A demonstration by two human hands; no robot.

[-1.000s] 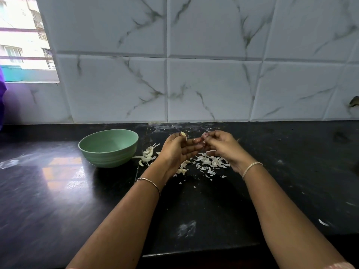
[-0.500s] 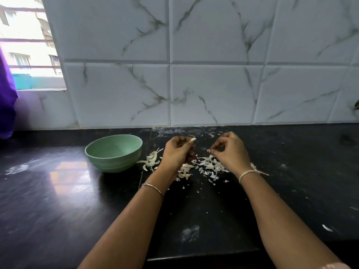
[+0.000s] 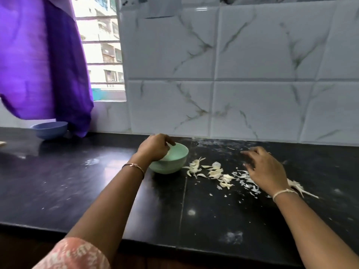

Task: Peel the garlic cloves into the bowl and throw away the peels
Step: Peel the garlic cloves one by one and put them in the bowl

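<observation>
- Presently, my chief risk is at the bowl (image 3: 175, 162): the left hand (image 3: 155, 147) hangs over its 9 o'clock rim, so a release there could drop the clove (image 3: 170, 145) on the rim or outside it.
- Second risk: the bowl looks light and stands loose on the counter (image 3: 97, 181). A push from the wrist could tip or slide it.
- Third risk: the peels (image 3: 215, 172) start just beside the bowl at its 3 o'clock. A careless sweep could flick skins in with the peeled garlic or scatter them toward the counter's front edge.
- I cannot tell whether skin clings to the clove; if it does, it goes into the bowl too.
- Left hand fingers: curled downward, nearly closed, tips meeting the thumb. They appear to pinch a small pale piece, which I judge to be the clove, above the bowl's opening.
- Right hand (image 3: 266, 169) fingers: spread and relaxed, pointing to 10 o'clock. They rest on or just over the 3 o'clock end of the peels and grip nothing that I can see.
- The bowl's contents are hidden behind the left hand.
- A blue bowl (image 3: 49, 130) stands well apart at 10 o'clock, below the curtain (image 3: 42, 59).
</observation>
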